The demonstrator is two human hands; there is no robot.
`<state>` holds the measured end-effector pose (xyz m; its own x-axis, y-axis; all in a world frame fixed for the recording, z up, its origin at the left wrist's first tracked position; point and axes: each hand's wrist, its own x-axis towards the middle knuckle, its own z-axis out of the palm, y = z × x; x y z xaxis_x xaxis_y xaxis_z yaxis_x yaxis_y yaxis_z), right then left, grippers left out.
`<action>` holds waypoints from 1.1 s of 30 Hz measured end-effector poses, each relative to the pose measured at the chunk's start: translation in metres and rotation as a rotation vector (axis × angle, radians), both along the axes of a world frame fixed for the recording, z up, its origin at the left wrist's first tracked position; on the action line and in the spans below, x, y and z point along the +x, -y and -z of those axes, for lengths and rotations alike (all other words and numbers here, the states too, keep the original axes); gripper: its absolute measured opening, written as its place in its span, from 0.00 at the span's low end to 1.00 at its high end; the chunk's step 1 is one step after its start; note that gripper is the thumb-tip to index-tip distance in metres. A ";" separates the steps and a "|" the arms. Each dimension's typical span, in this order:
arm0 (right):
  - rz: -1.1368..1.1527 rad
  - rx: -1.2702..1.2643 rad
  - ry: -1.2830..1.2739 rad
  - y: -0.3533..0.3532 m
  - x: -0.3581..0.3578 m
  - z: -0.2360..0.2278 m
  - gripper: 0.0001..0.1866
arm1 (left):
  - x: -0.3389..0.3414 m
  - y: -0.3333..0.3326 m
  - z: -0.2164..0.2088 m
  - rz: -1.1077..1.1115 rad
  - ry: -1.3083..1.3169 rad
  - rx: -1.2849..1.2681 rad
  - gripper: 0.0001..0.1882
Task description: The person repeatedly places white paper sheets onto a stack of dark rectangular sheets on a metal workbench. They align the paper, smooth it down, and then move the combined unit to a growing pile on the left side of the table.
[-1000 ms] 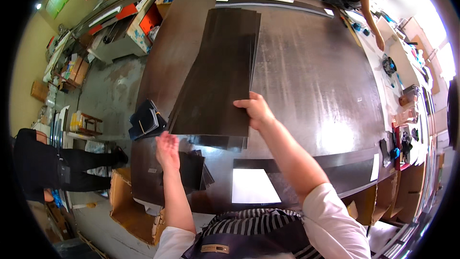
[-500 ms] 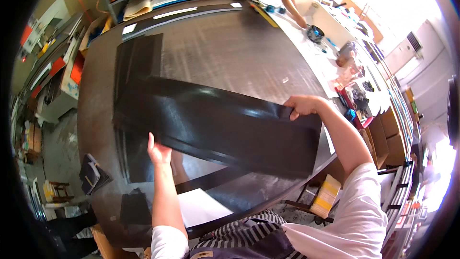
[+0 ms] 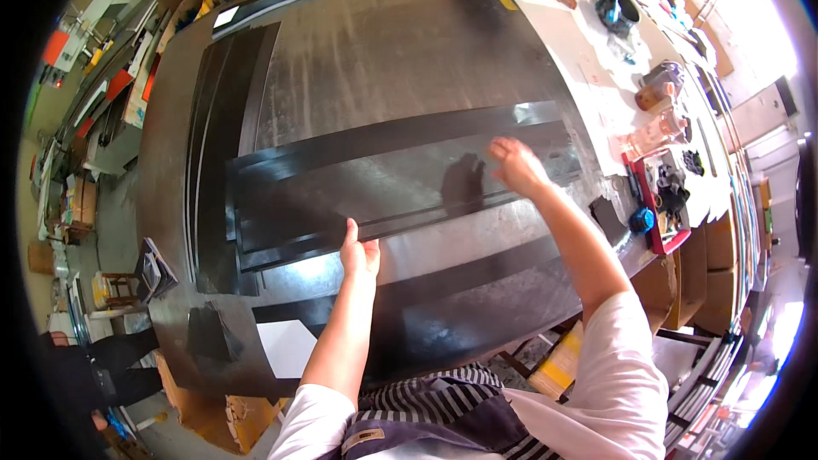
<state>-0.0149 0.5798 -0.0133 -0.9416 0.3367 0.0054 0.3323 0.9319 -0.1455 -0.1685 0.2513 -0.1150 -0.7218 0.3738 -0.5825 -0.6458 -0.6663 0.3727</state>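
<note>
Black rectangular sheet (image 3: 358, 183) (patchily glossy) | left hand (image 3: 361, 260): grip holding near edge | right hand (image 3: 518, 168): grip wide, above

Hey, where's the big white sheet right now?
In the head view, the white sheet lies at the near left of the table, just left of your left forearm and right of some small dark pieces.

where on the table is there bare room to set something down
Widest free patch: the table beyond the crosswise dark sheet, right of the dark stack. Crowded: the near-left corner, with white paper and small dark pieces.
</note>
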 end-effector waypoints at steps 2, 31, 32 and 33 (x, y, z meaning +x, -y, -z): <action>-0.050 -0.178 0.128 0.018 0.017 0.025 0.34 | 0.014 0.002 -0.025 0.165 0.082 -0.123 0.18; -0.118 0.116 -0.402 0.117 0.139 -0.070 0.23 | 0.004 0.165 -0.149 0.552 -2.099 -1.812 0.20; -0.074 0.086 -0.359 0.138 0.171 -0.065 0.24 | 0.028 0.184 -0.147 0.565 -2.113 -1.772 0.18; -0.028 0.055 -0.311 0.160 0.199 -0.058 0.24 | 0.050 0.205 -0.138 0.602 -2.111 -1.727 0.18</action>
<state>0.1845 0.4201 0.0444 -0.9008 0.3017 0.3124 0.2536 0.9494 -0.1855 -0.1181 0.0466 0.0231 -0.4690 0.8316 0.2975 0.8756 0.4818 0.0338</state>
